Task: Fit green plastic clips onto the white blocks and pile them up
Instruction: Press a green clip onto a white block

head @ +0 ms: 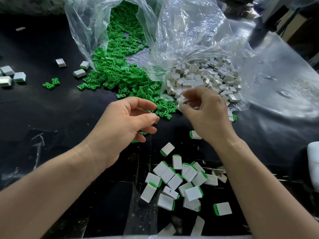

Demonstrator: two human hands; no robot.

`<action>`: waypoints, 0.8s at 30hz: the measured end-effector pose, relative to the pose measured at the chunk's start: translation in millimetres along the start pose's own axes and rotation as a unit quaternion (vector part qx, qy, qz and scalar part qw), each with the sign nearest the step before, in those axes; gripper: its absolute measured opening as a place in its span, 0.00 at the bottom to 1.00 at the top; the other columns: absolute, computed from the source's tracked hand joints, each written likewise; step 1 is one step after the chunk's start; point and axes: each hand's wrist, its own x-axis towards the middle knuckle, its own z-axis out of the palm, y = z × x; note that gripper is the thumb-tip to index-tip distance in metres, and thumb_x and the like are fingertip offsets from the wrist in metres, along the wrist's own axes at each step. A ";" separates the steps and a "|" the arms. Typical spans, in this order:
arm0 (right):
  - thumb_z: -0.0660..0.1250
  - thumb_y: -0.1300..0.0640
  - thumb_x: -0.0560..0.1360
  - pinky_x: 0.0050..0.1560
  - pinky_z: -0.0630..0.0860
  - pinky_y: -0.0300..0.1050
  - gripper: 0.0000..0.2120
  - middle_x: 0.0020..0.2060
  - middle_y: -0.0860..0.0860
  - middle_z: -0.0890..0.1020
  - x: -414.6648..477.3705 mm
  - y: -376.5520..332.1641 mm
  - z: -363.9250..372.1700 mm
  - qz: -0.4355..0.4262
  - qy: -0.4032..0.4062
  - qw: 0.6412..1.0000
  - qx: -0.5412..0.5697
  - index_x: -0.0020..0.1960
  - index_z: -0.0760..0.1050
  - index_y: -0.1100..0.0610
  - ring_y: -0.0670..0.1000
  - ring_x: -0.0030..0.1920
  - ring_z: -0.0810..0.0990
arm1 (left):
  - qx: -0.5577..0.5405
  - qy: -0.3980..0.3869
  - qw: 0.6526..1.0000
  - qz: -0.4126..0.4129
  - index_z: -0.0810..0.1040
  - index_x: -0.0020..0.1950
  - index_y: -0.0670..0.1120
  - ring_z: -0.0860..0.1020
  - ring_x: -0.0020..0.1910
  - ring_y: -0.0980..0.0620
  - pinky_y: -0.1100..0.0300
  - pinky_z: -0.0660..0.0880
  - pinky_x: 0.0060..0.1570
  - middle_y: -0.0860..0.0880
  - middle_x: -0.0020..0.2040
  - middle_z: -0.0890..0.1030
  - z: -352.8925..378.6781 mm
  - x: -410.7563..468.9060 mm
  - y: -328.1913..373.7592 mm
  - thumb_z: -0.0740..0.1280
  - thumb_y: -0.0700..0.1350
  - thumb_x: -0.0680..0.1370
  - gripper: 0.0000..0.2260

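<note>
A heap of green clips (120,75) spills from a clear bag onto the black table (43,109). To its right, a second clear bag holds loose white blocks (203,78). My right hand (205,112), blurred, pinches a white block (182,100) at the near edge of that heap. Over the near edge of the green clips hovers my left hand (127,121), fingers loosely curled and nothing visible in its grasp. Several white blocks fitted with green clips lie in a loose pile (181,183) near me, between my forearms.
More clipped blocks (10,75) lie scattered at far left, and others (79,73) beside the clip bag (82,31). Two loose clips (51,83) sit apart on the table. Crumpled clear plastic (276,75) covers the right side. A white object (313,163) is at the right edge.
</note>
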 end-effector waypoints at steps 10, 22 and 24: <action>0.72 0.65 0.66 0.40 0.68 0.27 0.13 0.40 0.44 0.76 -27.1 -28.6 8.8 -0.159 -0.103 0.977 0.095 0.50 0.77 0.60 0.41 0.40 0.73 | -0.018 -0.004 1.000 0.003 0.78 0.45 0.44 0.81 0.33 0.53 0.64 0.78 0.30 0.47 0.35 0.83 -1.5 3.1 -2.3 0.69 0.39 0.71 0.05; 0.66 0.58 0.74 0.52 0.68 0.42 0.10 0.51 0.49 0.76 -11.8 -8.7 17.0 -0.034 -0.109 0.989 -0.095 0.54 0.77 0.54 0.50 0.51 0.74 | -0.027 0.011 0.999 0.044 0.81 0.35 0.46 0.78 0.36 0.51 0.62 0.79 0.37 0.48 0.33 0.80 -2.4 3.3 -4.2 0.70 0.29 0.67 0.11; 0.65 0.59 0.74 0.48 0.67 0.41 0.07 0.47 0.49 0.75 -11.4 -9.1 17.6 -0.039 -0.108 0.988 -0.107 0.51 0.77 0.55 0.51 0.50 0.73 | -0.033 0.010 0.998 0.043 0.82 0.34 0.46 0.79 0.37 0.49 0.62 0.80 0.38 0.48 0.33 0.81 -1.9 3.6 -4.3 0.70 0.29 0.67 0.12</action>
